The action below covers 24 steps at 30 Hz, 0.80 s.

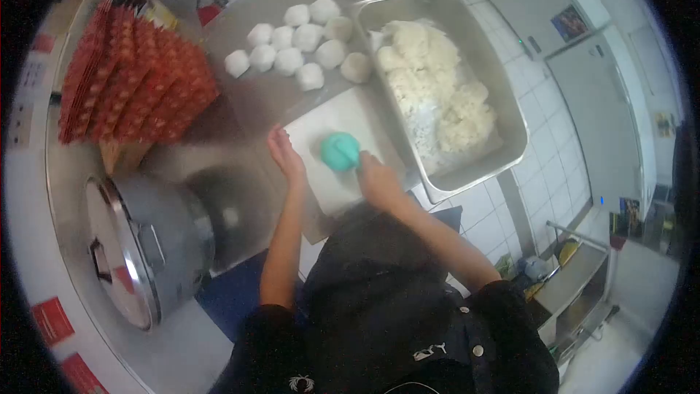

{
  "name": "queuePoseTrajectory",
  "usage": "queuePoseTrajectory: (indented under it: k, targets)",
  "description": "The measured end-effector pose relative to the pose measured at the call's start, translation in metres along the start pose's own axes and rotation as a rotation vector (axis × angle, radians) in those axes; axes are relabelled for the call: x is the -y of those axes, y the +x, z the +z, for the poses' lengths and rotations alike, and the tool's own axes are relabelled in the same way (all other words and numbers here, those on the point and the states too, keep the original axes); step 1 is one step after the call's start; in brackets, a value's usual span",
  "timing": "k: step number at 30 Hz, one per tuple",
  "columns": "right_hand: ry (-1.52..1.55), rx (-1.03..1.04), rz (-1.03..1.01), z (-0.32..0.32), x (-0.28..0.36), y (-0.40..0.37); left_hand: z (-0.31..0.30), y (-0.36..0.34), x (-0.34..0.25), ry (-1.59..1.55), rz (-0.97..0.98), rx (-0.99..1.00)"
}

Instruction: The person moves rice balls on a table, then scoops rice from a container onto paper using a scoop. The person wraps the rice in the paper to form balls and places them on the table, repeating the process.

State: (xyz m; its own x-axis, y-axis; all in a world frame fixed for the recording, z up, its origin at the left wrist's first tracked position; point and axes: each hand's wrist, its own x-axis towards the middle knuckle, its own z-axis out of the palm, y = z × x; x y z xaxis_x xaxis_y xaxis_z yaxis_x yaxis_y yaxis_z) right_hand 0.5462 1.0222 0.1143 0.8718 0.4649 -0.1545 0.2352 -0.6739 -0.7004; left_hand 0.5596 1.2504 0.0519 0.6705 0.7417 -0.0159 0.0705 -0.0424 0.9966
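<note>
My right hand [379,181] is closed around the handle of a teal scoop [340,151] with a rounded head. The scoop head lies over the white board [332,193], which is on the steel table in front of me. At the board's left edge is my left hand [286,152], its fingers stretched out and nothing in it. Beyond the board, several white rounded balls [307,37] sit grouped on the table. To the right stands a deep steel pan [477,179] holding a lumpy white mass like cooked rice [423,66].
A stack of red egg trays [138,76] stands at the left of the steel table [240,120]. Nearer on that side is a large lidded metal pot [157,237] with a side handle. White floor tiles, grey doors [605,117] and a metal cart [576,277] are off to the right.
</note>
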Motion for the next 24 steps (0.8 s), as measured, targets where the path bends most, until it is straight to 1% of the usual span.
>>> queuePoseTrajectory:
  k: [1,2,3,4,5,6,7,8,9,11,14,15,17,18,19,20,21,22,23,24]
  targets:
    - [0.059,-0.017,-0.021,-0.019,0.008,0.001,-0.020,0.004,-0.007,0.004,0.008,0.007]
    - [0.128,-0.009,0.068,-0.055,0.026,-0.002,-0.040,0.007,0.002,-0.038,0.006,-0.031]
    - [0.193,0.002,0.160,-0.084,0.035,-0.005,-0.062,0.002,0.001,0.054,0.007,-0.004]
    - [0.240,-0.116,0.177,-0.098,0.023,-0.009,-0.084,-0.007,0.000,0.145,0.006,0.026]
    - [0.101,-0.236,0.170,-0.126,0.015,-0.015,-0.102,-0.020,-0.003,0.235,0.002,0.058]
    - [0.148,-0.249,0.305,-0.154,0.008,-0.019,-0.112,-0.038,-0.007,0.341,-0.009,0.065]
    - [0.164,-0.379,0.197,-0.173,-0.011,-0.024,-0.117,-0.058,-0.010,0.445,-0.023,0.072]
    - [0.021,-0.493,0.089,-0.183,-0.033,-0.026,-0.124,-0.075,0.001,0.491,0.013,0.205]
    - [-0.070,-0.451,0.183,-0.189,-0.050,-0.028,-0.127,-0.089,0.013,0.538,0.050,0.341]
    - [-0.197,-0.296,0.256,-0.181,-0.093,-0.033,-0.116,-0.111,0.007,0.719,0.189,0.651]
    - [-0.306,-0.084,0.152,-0.160,-0.121,-0.042,-0.092,-0.127,0.019,0.800,0.563,0.707]
    - [-0.341,-0.196,0.069,-0.158,-0.110,-0.041,-0.089,-0.128,0.023,0.801,0.583,0.702]
    - [-0.397,-0.426,-0.097,-0.146,-0.058,-0.036,-0.087,-0.125,0.028,0.811,0.628,0.695]
    - [-0.270,-0.477,-0.164,-0.136,-0.032,-0.035,-0.090,-0.124,0.025,0.818,0.614,0.731]
    - [-0.113,-0.405,-0.124,-0.123,0.001,-0.041,-0.091,-0.121,0.020,0.824,0.606,0.769]
    - [-0.048,-0.235,-0.252,-0.104,0.001,-0.043,-0.091,-0.117,0.015,0.829,0.601,0.809]
    - [0.080,-0.082,-0.332,-0.095,0.020,-0.046,-0.090,-0.112,0.013,0.822,0.589,0.821]
    - [0.068,0.055,-0.328,-0.074,0.020,-0.040,-0.089,-0.108,0.011,0.815,0.576,0.833]
    - [-0.043,0.015,-0.349,-0.054,0.006,-0.037,-0.090,-0.105,0.010,0.808,0.560,0.844]
    - [-0.154,-0.024,-0.371,-0.031,-0.010,-0.032,-0.091,-0.103,0.010,0.796,0.488,0.847]
